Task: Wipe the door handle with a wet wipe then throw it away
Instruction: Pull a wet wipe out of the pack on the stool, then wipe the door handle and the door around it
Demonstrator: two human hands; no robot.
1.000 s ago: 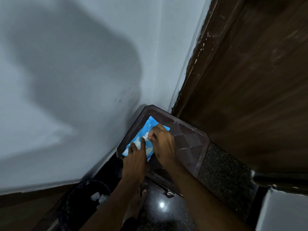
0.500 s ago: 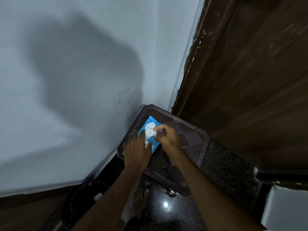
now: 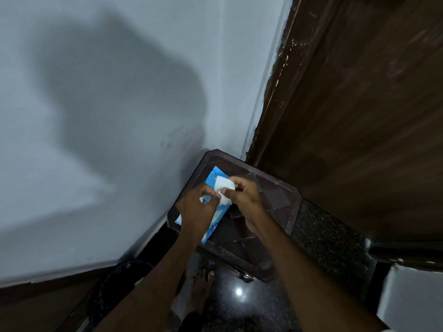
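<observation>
A blue wet wipe pack (image 3: 215, 224) lies on a dark brown stool (image 3: 275, 195) in the wall corner. A white wet wipe (image 3: 222, 188) sticks up out of the pack. My right hand (image 3: 244, 195) pinches the wipe between thumb and fingers. My left hand (image 3: 196, 209) presses down on the pack, its fingertips at the wipe's lower edge. The dark wooden door (image 3: 359, 116) fills the right side; its handle is not in view.
A dark bin (image 3: 112, 283) stands on the floor at the lower left, partly behind my left arm. My bare foot (image 3: 201, 286) rests on the glossy black floor (image 3: 239, 305). Grey walls meet behind the stool.
My right hand has drawn the white wipe up out of the pack. My left hand shifted up the pack toward the wipe.
</observation>
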